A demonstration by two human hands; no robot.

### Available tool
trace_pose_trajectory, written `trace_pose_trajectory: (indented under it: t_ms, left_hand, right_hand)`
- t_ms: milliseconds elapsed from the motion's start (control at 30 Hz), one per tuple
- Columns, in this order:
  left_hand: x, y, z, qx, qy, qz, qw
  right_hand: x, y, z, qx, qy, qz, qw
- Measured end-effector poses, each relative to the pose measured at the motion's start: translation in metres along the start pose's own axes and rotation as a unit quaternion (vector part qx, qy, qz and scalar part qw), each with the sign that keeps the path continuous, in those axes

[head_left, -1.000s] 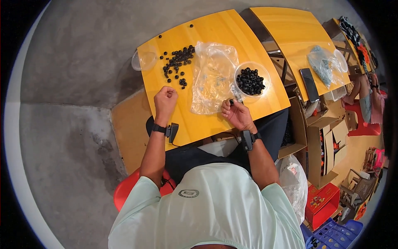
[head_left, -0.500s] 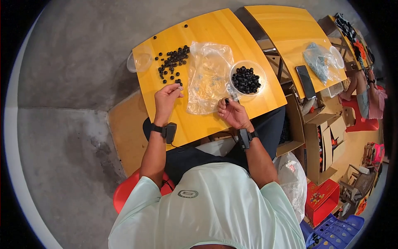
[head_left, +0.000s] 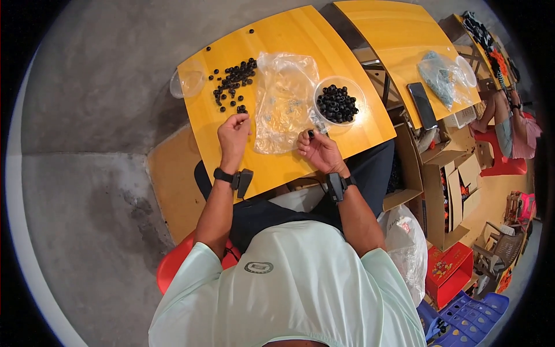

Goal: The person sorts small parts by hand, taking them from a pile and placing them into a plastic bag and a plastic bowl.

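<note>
Grey floor lies all around a yellow table [head_left: 277,168]. On it a clear plastic bag [head_left: 285,101] lies flat. Left of the bag sits a pile of small black rings [head_left: 232,84]; right of the bag stands a clear bowl [head_left: 339,103] with more rings. The right hand [head_left: 319,151], just below the bag, pinches one black ring [head_left: 311,133] in its fingertips. The left hand [head_left: 233,134] is curled beside the bag; I cannot tell if it holds anything. A soft, steady pinch seems best, so the ring does not slip. The ring is too tiny to see well.
</note>
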State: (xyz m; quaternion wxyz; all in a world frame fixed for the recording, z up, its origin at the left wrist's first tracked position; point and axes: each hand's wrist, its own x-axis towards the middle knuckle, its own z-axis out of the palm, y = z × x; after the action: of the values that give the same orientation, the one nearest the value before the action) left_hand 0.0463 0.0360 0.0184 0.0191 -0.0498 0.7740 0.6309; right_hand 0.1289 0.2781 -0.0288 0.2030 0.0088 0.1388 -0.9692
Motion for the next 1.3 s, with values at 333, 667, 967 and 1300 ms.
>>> trace_pose_trajectory:
  t_ms: [333,667,967,1300]
  left_hand:
    - [-0.065,0.024,0.031,0.235,-0.159,0.208,0.936]
    - [-0.112,0.002,0.057,0.283,-0.225,0.283,0.888]
    - [-0.110,0.004,0.051,0.385,-0.194,0.255,0.866]
    - [-0.085,0.015,0.053,0.315,-0.210,0.219,0.899]
  right_hand:
    - [-0.002,-0.004,0.001,0.041,-0.032,-0.017,0.998]
    - [-0.001,0.000,0.002,0.039,-0.015,-0.027,0.999]
    - [-0.002,-0.001,0.003,0.048,-0.023,-0.018,0.998]
    - [-0.002,0.000,-0.006,0.027,-0.017,-0.020,0.999]
